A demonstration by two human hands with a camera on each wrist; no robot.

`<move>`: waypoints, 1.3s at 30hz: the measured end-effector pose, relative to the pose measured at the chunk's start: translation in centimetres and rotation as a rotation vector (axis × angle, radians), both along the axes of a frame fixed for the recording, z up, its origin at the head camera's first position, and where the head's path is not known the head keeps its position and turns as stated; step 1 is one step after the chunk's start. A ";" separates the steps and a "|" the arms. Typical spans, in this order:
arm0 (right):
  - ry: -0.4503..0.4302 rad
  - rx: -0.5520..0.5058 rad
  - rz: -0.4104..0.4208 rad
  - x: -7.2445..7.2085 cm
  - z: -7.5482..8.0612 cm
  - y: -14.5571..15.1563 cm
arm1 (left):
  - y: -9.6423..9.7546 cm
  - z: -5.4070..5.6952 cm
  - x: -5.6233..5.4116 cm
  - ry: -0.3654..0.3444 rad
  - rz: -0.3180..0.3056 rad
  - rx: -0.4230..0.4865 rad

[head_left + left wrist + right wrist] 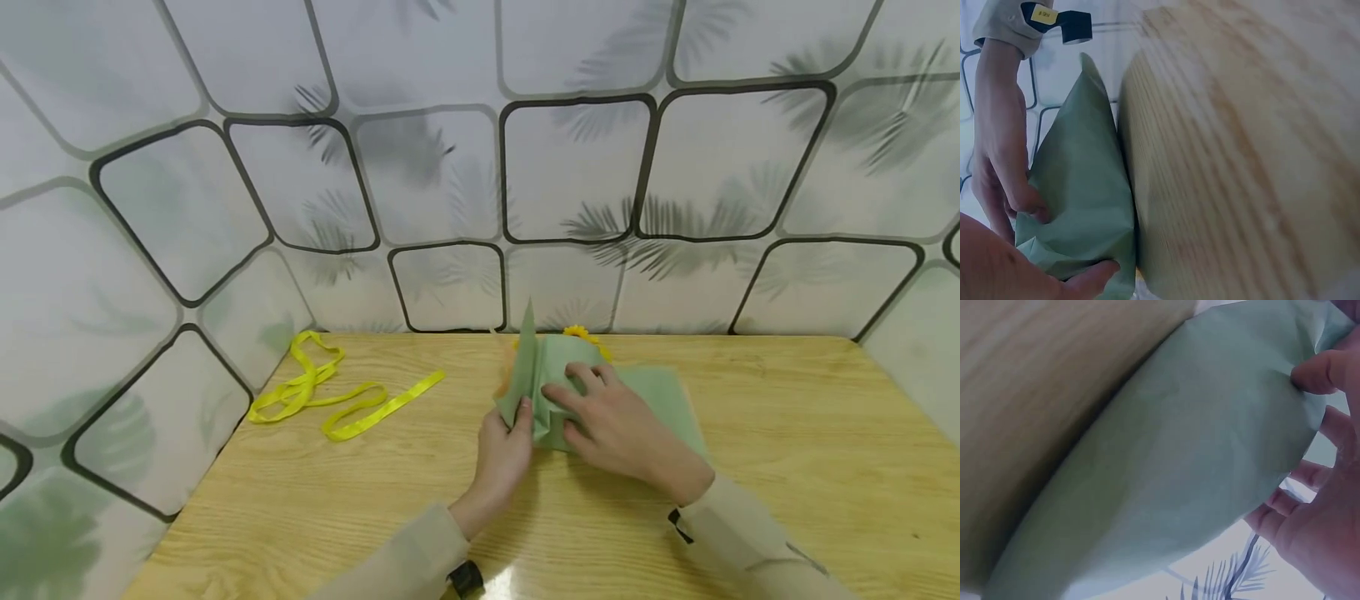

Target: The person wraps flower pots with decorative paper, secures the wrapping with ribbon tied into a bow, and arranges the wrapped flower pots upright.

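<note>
Right now, your two hands are working on a sheet of green wrapping paper (558, 360) near the back edge of the wooden desk (810, 467). Your left hand (504, 457) pinches a fold of the paper, thumb laid against it, and from there an upright flap rises towards 12 o'clock, ending in a point. Your right hand (618, 421), at about 3 o'clock from the left, rests on the paper with its fingers spread and slightly bent, thumb and fingertips touching the surface. From that hand, a flatter part of the paper reaches out at 2 o'clock, lying along the desk, while yellow flowers (579, 332) peek out behind the paper at 11 o'clock. A peach-coloured layer (507, 367) shows at the flap's 9 o'clock side; you cannot tell from here what it belongs to.

Well apart, between 9 and 10 o'clock from your left hand, a bright yellow ribbon (397, 405) lies in loose loops, its straight end angled towards 2 o'clock. Behind the desk, at 12 o'clock, hangs a pale wall covering (570, 175) with rounded outlines and grey leaves.
</note>
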State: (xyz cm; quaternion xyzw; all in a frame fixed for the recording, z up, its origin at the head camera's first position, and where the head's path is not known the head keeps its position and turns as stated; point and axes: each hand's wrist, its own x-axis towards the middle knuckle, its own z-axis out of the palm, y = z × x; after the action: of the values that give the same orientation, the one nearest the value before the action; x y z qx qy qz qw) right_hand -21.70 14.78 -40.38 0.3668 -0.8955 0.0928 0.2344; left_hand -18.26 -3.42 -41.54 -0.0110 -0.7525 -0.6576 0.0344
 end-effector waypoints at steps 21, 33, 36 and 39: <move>-0.221 -0.285 0.078 -0.2 0.0 2.1 | -0.7 0.9 -1.6 0.106 -0.209 -0.246; -0.253 -0.293 0.080 -0.2 -0.1 2.0 | -1.5 1.5 -3.3 -0.037 -0.377 -0.331; -0.291 -0.297 0.090 -0.2 0.1 2.0 | -0.9 1.4 -3.4 0.012 -0.410 -0.337; -0.393 -0.325 0.087 0.0 0.3 2.2 | -0.5 1.2 -3.6 0.052 -0.437 -0.332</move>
State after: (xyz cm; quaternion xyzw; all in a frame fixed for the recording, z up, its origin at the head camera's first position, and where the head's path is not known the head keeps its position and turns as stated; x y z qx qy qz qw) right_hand -21.73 16.95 -40.07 0.3375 -0.8805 0.3151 0.1075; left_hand -21.86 -3.93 -40.32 -0.1954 -0.8286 -0.5167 -0.0912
